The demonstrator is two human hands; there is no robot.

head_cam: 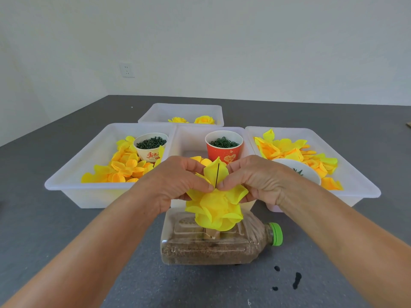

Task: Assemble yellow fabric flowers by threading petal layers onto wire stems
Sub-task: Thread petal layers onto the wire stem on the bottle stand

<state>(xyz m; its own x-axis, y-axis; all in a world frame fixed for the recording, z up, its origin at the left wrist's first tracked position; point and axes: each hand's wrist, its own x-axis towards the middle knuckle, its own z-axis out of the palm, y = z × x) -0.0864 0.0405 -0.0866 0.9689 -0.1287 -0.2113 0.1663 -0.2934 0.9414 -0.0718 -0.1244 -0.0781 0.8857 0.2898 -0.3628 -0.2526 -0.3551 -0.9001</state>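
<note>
Head view: left hand (178,181) and right hand (255,178) pinch a yellow fabric petal layer (216,205) around the thin dark wire stem (217,175), which rises between their fingertips.

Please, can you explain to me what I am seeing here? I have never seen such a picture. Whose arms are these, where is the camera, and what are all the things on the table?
There is no machine here. The one picture comes from a camera worn on a person's head, looking forward and down, so the two bare arms belong to that person.

The left hand and right hand both pinch a yellow fabric flower around a thin dark wire stem that stands upright through it. Under the flower lies a plastic bottle on its side, filled with something brown like sand, with a green cap; the stem seems to stand in it.

On the grey table behind are white trays with loose yellow petals, a white cup and a red cup of small dark green pieces, and two finished flowers in the far tray.
</note>
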